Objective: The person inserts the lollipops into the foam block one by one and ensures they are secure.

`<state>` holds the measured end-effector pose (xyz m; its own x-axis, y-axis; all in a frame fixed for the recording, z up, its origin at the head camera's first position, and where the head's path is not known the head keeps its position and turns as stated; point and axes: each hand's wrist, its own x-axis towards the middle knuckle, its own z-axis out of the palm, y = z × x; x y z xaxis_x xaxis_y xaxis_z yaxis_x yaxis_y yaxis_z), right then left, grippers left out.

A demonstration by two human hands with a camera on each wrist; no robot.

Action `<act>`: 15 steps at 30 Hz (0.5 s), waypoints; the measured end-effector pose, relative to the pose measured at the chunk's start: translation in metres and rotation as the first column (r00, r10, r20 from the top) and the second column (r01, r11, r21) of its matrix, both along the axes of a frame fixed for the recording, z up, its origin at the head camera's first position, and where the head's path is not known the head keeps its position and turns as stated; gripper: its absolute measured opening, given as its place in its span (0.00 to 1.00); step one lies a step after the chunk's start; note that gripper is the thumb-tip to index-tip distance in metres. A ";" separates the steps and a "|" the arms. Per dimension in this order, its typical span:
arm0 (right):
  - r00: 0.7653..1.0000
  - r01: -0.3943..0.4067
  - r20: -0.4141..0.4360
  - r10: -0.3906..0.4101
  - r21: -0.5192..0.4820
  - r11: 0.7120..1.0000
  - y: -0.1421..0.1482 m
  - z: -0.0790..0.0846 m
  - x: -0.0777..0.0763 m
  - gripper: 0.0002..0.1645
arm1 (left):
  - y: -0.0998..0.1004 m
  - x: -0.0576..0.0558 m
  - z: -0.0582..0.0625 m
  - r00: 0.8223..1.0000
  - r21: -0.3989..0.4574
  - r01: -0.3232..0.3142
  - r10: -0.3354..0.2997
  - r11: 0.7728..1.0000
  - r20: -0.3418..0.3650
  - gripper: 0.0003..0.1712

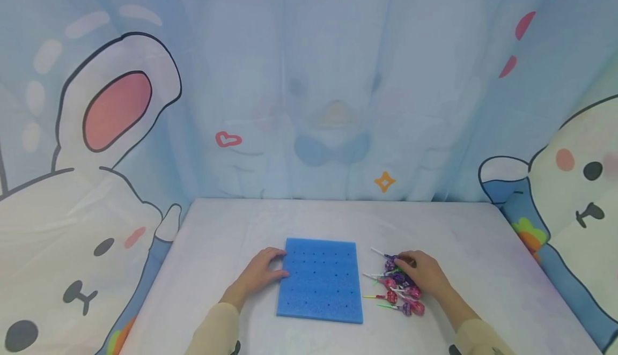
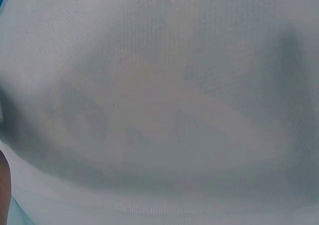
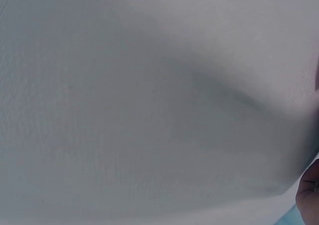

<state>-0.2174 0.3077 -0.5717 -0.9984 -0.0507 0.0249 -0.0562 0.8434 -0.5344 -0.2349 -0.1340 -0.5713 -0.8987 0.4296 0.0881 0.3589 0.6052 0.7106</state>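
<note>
Wearing beige sleeves (image 1: 215, 327) right up close; touching the flat, hole-dotted blue foam board (image 1: 319, 281) along its left edge, left hand (image 1: 258, 275) spread, apparently steadying it; holding the right hand (image 1: 426, 274) over purple-and-red wrapped lollipops (image 1: 399, 278) lying just right, presumably for easy reach, leaving any pinching impossible to tell.

head: above, facing forward-down | wrists: close on white tabletop (image 1: 232, 226) (shared with head)
</note>
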 end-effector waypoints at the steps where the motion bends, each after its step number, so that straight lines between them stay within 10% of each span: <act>1: 1.000 0.000 0.003 0.000 0.001 1.000 0.000 -0.001 0.000 0.25 | 0.000 0.000 0.000 1.000 -0.002 0.000 0.000 1.000 0.001 0.31; 15: 0.999 0.034 0.029 -0.034 -0.023 0.999 -0.001 -0.002 -0.003 0.26 | 0.000 -0.002 -0.004 1.000 -0.009 -0.003 0.003 1.000 0.021 0.32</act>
<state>-0.2204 0.3068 -0.5732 -0.9999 -0.0164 -0.0026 -0.0122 0.8315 -0.5554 -0.2368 -0.1345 -0.5749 -0.9017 0.4273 0.0656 0.3422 0.6127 0.7124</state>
